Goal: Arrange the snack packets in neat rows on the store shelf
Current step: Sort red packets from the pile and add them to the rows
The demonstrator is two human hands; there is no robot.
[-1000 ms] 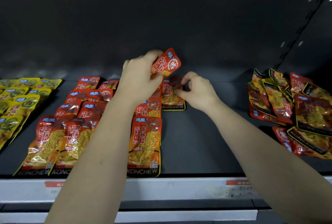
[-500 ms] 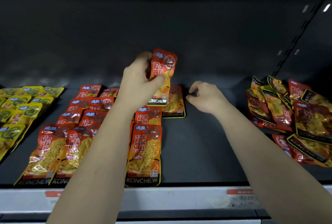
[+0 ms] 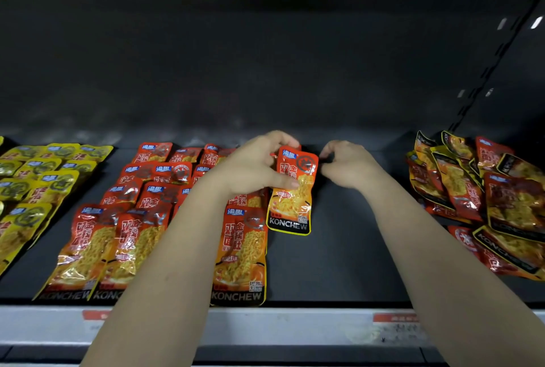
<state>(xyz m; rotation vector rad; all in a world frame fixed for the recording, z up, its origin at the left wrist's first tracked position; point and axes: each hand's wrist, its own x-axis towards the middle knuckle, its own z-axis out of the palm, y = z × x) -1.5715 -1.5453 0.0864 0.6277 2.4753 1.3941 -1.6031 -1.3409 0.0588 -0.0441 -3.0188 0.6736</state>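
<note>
Left fingers (image 3: 280, 183) around orange packet (image 3: 292, 207)

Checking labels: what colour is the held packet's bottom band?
Black, on the orange snack packet; head view.

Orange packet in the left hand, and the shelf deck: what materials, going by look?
Orange packet, gripped by the left hand: likely thin plastic or foil-laminate film, glossy; it shows glare patches, wrinkles and a flat sealed rim. Shelf deck: dark grey and matte, possibly painted metal, but the look leaves that open; flat, even surface with no glare.
</note>
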